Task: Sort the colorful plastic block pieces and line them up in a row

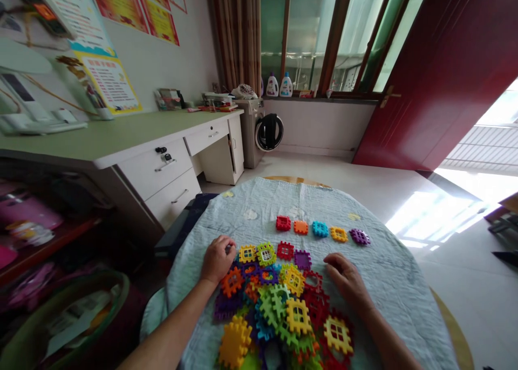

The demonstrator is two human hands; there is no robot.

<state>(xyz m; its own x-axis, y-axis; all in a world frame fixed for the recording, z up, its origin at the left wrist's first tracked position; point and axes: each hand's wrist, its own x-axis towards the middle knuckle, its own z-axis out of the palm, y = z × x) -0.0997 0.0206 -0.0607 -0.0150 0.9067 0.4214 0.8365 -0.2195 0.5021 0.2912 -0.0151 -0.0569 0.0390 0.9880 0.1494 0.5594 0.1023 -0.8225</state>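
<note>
From the head camera, two bare forearms reach in from the bottom edge over a round table under a pale blue quilted cloth (388, 283). Between them lies a heap of interlocking plastic tiles (275, 310), square pieces with notched edges in yellow, green, red, purple and orange. Farther forward, well clear of the heap, five more stand apart in a loose row: a red tile (283, 223), an orange tile (300, 227), a blue tile (319, 229), a yellow tile (339, 234) and a purple tile (359, 236).

The left hand (218, 259) sits at the heap's upper left edge, its fingers (230, 246) curled and bunched just beside a yellow-and-red tile (247, 253) — they may be pinching something small, but the angle hides it. The right hand (346, 275) rests on the cloth to the right of the heap, fingers close together and lightly bent, holding nothing visible. It is the nearer hand to the row, which lies forward of its fingertips.

Beyond the table stand a white desk with a green top (101, 135), a front-loading washing machine (263, 132) and a dark red door (421, 73)
</note>
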